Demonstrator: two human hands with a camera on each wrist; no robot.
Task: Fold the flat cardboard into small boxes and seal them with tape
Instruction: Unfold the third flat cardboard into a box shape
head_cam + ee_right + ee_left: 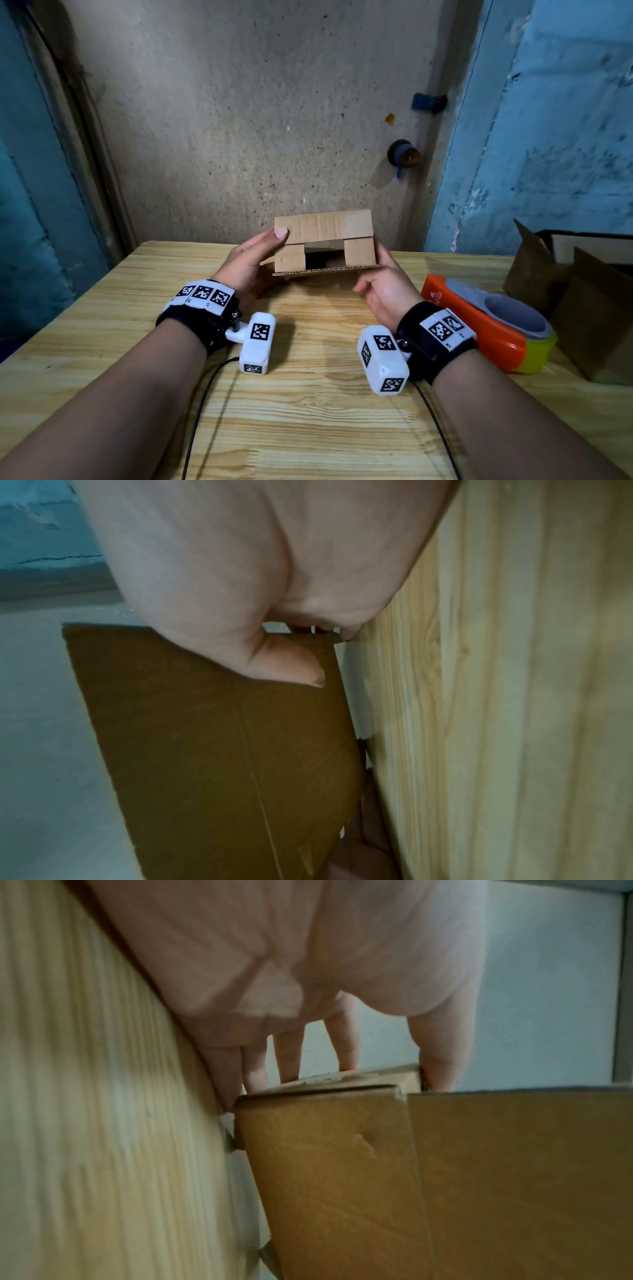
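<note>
Box (323,241) held just above the worktop (308,411), open end facing the person, both hands clamping its sides. Head view: left hand (251,263) at the box's left side, thumb laid on the top flap, other fingers hidden behind or under; likely pins that flap down while the two short side flaps sit folded in. Right hand (383,291) at the box's right side, thumb up along its wall, fingers curled underneath; likely props the bottom flap, which juts out level, not yet folded up. Dark gap shows between the side flaps, so this end is unsealed. Tape dispenser (479,322), orange with grey and yellow parts, lies on the worktop right of the box, beside the right wrist, probably parked for quick reach. More brown cardboard (582,308) farther right of the box. Small logo on the dispenser, unreadable; wristbands carry square code markers only.

Left wrist view: fingers (291,1056) reach over the box's far edge, grip closed round it.

Right wrist view: thumb pressed flat on a box panel, fingertips mostly hidden; no print on the cardboard.
</note>
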